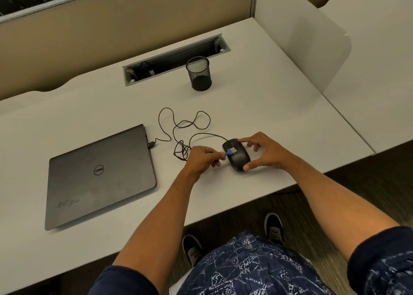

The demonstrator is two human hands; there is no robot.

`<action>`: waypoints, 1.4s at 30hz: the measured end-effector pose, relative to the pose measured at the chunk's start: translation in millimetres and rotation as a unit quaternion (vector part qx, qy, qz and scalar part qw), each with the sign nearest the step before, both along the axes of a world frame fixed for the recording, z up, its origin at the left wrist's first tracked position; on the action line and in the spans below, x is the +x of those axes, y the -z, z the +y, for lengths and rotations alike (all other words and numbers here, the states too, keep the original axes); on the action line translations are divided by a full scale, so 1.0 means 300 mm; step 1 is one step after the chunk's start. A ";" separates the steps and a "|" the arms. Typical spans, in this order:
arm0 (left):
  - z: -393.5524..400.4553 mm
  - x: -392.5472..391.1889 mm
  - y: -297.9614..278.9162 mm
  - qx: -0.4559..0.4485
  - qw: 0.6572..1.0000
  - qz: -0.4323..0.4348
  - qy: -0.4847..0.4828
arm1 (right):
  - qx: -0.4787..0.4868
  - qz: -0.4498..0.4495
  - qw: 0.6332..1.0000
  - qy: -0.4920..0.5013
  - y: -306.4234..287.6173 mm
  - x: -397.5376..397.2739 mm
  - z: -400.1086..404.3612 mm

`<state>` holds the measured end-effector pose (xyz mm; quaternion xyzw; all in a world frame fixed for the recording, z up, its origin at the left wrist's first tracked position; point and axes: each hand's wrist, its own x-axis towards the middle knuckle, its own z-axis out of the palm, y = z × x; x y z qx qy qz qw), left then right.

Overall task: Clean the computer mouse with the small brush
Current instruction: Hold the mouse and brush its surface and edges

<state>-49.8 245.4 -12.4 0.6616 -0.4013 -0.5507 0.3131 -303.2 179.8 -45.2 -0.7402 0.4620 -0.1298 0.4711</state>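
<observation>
Here, nearest to us, our two bare forearms reach out over the pale surface (257, 106). Our left hand (202, 160) has its fingers (218, 154) pinched together on the blue handle of the small brush (230, 152), whose pale bristles lie on the top of the black computer mouse (237, 158). Our right hand (266, 152) steadies the mouse: thumb at its near end, forefinger on its far end, the other fingers spread apart above it. The mouse sits near the front edge of the surface. Its cord (183, 127) loops leftward to a closed dark laptop (100, 176). Farther back stands a black mesh pen cup (199, 73), just before an open cable tray (176, 59).
</observation>
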 end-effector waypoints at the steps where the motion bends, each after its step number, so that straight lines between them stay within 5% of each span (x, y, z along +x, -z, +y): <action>1: -0.001 -0.006 -0.004 0.000 1.000 -0.006 -0.004 | 0.000 0.001 1.000 0.000 0.000 0.000 0.000; 9: -0.029 0.020 -0.007 0.017 0.991 -0.117 -0.064 | 0.006 -0.002 1.000 0.001 0.000 -0.005 0.001; 16: -0.012 -0.009 -0.063 -0.038 0.999 -0.039 -0.006 | 0.002 0.004 1.000 -0.006 -0.003 -0.001 -0.001; 26: -0.011 0.044 -0.019 0.004 0.978 -0.206 0.027 | 0.007 0.008 1.000 -0.002 0.006 -0.002 -0.006; 33: 0.005 0.032 -0.057 -0.022 0.997 -0.072 0.011 | 0.007 0.009 1.000 -0.009 0.005 -0.003 -0.007; 42: -0.015 0.076 -0.050 0.063 0.966 -0.197 0.153 | 0.008 0.006 1.000 -0.007 0.005 -0.002 -0.007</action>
